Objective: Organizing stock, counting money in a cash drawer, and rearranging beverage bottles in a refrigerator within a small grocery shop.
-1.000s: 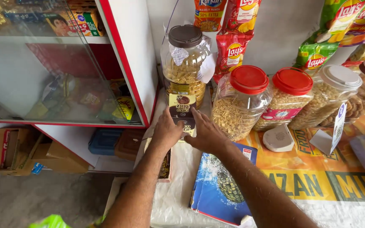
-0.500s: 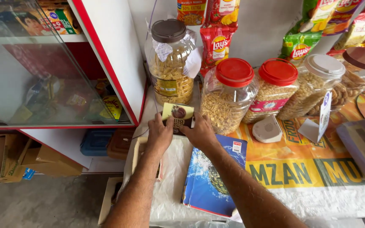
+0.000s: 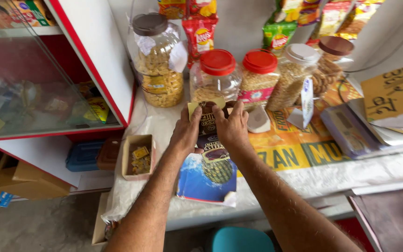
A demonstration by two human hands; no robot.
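Observation:
My left hand (image 3: 186, 132) and my right hand (image 3: 232, 127) both grip a strip of small brown and yellow sachets (image 3: 209, 133), held up over the counter. The strip hangs down between my hands to just above a blue booklet (image 3: 201, 179) lying on the white counter cover (image 3: 304, 179). Right behind my fingers stands a red-lidded jar of snacks (image 3: 214, 74).
Beyond stand a tall brown-lidded jar (image 3: 158, 58), another red-lidded jar (image 3: 259, 72), a white-lidded jar (image 3: 295, 74) and hanging snack packets (image 3: 200, 35). A glass display cabinet (image 3: 47, 74) fills the left. A small cardboard box of sweets (image 3: 138, 156) sits at the counter's left edge. Cardboard sign (image 3: 390, 95) at right.
The view has swung left and down, so the jars sit further right. My hands have drawn the sachet strip lower and longer, down over the blue booklet.

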